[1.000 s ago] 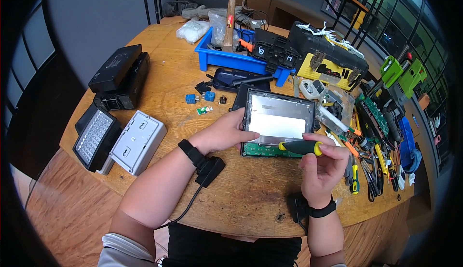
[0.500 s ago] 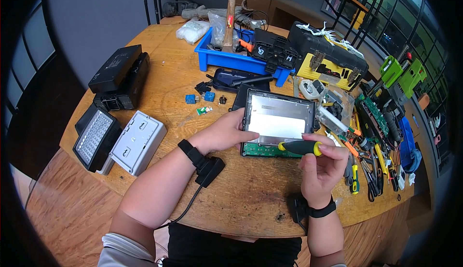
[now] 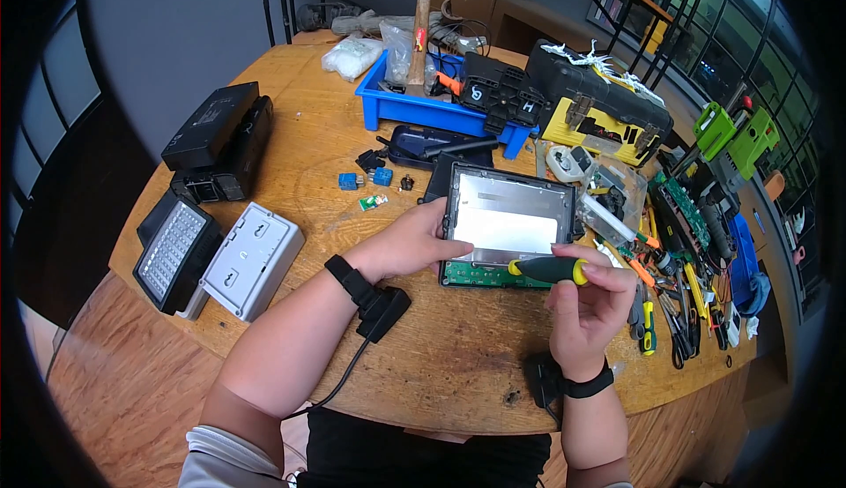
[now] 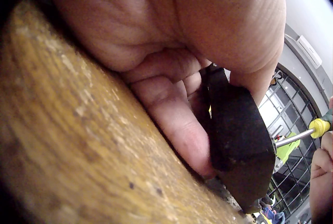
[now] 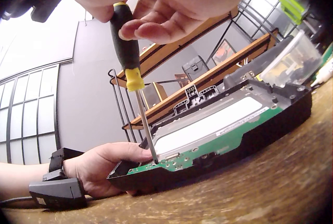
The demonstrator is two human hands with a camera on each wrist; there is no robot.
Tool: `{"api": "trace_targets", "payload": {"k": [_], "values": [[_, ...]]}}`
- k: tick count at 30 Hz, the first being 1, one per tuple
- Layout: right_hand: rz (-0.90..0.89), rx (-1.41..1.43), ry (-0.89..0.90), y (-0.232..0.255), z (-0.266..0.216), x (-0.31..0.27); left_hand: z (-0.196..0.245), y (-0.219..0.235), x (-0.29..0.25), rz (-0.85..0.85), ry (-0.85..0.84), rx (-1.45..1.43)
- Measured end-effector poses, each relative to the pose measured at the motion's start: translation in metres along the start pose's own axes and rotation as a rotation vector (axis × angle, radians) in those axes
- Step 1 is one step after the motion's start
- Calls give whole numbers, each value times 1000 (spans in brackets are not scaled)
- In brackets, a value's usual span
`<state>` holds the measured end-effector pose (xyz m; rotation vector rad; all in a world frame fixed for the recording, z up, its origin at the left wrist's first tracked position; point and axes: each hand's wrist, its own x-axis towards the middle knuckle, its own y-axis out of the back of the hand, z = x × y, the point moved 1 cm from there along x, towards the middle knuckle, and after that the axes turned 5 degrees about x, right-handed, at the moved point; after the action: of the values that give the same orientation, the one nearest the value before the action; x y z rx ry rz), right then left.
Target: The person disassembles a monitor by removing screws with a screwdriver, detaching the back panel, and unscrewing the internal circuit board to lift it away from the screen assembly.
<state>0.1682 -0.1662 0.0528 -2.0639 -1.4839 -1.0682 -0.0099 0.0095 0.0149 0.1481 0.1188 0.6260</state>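
Observation:
A black-framed electronic unit with a silver metal back plate and a green circuit board along its near edge is at the middle of the table. My left hand grips its left side, thumb on top and fingers curled under the black casing. In my right hand is a screwdriver with a dark green and yellow handle, pinched near the butt end. The right wrist view shows the screwdriver's shaft slanting down, its tip right at the board's left end, close to the left thumb.
To the left stand a white wall-mount box, an LED lamp and stacked black boxes. Small blue parts lie beyond the left hand. A blue bin and a toolbox are behind; loose tools crowd the right.

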Motion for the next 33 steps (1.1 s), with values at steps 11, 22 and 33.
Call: {"api": "trace_targets", "payload": {"k": [11,22,33], "values": [[1,10,5,0,1,0,1,0,0,3,-3,19],[12,3,-14,0,1,-1,0,0,0,9,-21,-1],[7,3,-26,0,2,-1,0,0,0,13,-19,-1]]}}
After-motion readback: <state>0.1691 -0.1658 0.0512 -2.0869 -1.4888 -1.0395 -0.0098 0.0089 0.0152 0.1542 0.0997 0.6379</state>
